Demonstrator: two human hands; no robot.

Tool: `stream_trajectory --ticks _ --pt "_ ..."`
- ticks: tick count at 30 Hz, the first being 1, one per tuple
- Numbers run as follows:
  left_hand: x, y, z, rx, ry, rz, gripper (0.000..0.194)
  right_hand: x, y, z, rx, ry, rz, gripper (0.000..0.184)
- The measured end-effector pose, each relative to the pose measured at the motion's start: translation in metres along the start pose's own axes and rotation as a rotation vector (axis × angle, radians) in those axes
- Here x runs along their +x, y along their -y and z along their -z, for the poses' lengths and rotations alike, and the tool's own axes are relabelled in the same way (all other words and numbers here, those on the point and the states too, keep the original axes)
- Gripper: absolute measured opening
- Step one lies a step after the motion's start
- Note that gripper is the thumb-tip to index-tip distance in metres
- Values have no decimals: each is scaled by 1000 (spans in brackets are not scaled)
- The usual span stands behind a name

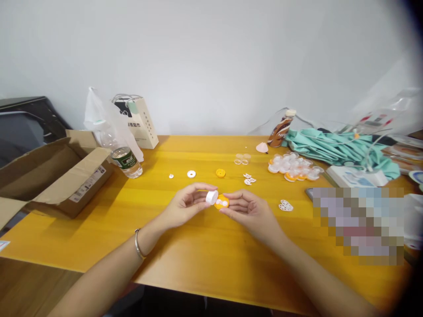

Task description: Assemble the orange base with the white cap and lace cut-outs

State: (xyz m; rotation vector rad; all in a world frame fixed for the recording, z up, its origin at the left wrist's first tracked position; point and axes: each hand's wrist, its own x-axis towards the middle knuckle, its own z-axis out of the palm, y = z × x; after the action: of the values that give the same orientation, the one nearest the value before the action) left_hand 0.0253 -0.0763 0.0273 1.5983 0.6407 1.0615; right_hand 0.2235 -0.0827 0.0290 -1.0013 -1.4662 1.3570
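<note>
Over the middle of the yellow table (205,246), my left hand (187,203) pinches a small white round cap (212,197) between thumb and fingers. My right hand (246,207) holds a small orange disc (221,202) with white pieces on its face. The cap and the disc touch between my fingertips. A metal bangle (139,243) sits on my left wrist.
Loose on the table lie a white disc (191,174), an orange disc (220,173), white cut-out pieces (286,205) and a heap of clear and orange caps (294,167). An open cardboard box (56,176) and a water bottle (127,162) stand left. Green cloth (333,147) lies right.
</note>
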Motion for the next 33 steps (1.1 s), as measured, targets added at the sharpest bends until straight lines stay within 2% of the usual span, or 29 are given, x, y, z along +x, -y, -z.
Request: stream_trajectory --ticks 9,16,22,26,33 --pt "0 -4 -2 131 -7 -17 28 -1 -2 -1 -12 -3 15 25" --pt "-3 -3 -2 386 3 -88 35 0 -6 -2 -1 15 11 26" --pt "-4 -7 0 670 98 -237 34 0 -11 -4 27 62 -9 30" --pt "-5 -8 1 724 130 -238 36 0 -13 -5 64 70 -67 40" --pt "-6 -8 1 797 191 -242 34 2 -18 -5 87 86 -106 28"
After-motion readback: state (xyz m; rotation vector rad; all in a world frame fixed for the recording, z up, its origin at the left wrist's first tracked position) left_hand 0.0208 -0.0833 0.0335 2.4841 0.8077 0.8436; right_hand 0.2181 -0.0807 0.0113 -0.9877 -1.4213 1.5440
